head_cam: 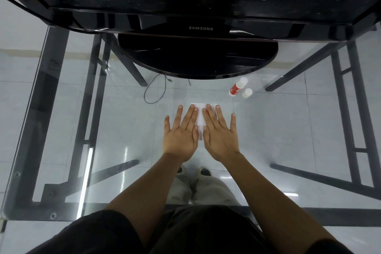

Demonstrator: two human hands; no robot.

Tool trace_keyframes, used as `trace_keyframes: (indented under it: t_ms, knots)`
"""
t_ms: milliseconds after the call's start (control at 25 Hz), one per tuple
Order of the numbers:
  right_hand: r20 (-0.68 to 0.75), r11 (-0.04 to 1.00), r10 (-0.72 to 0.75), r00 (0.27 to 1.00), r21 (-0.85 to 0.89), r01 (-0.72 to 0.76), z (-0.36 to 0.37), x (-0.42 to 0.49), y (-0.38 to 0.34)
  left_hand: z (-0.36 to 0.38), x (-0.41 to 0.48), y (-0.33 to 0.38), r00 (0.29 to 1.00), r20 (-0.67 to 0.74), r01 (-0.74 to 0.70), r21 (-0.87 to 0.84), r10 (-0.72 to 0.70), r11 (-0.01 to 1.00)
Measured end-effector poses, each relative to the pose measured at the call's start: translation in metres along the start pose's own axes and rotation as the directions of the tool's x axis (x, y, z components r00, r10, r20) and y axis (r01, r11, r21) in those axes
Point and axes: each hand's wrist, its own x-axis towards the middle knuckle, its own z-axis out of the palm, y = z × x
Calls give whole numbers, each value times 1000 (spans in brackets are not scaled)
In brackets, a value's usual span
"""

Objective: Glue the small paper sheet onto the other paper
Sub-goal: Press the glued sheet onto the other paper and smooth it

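White paper (200, 118) lies flat on the glass table, mostly hidden under both hands, so I cannot tell the small sheet from the other one. My left hand (181, 134) rests flat on its left part, fingers spread. My right hand (219, 134) lies flat on its right part, fingers spread. Neither hand holds anything. A red and white glue stick (237, 86) lies on its side beyond the paper to the right, uncapped. Its white cap (247, 93) stands just beside it.
A black monitor with a round base (198, 57) stands at the back of the glass table (123, 130). A thin black cable (154, 90) loops left of the paper. Dark table legs and floor tiles show through the glass.
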Motion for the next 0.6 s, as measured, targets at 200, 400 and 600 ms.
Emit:
trace_keyframes:
  t_ms: [200,400,600]
  knots:
    - [-20,991,124,992,43,-123,-5,13,12,0,0,-1,1000,-11,2,-10,-2,1000]
    - [2,996,-74,997,-43,74,-2,9,12,1,-1,-1,1000,-11,5,8,-5,1000]
    - [-27,997,62,998,42,-61,-3,19,21,-1,-1,0,1000,6,3,-20,-3,1000]
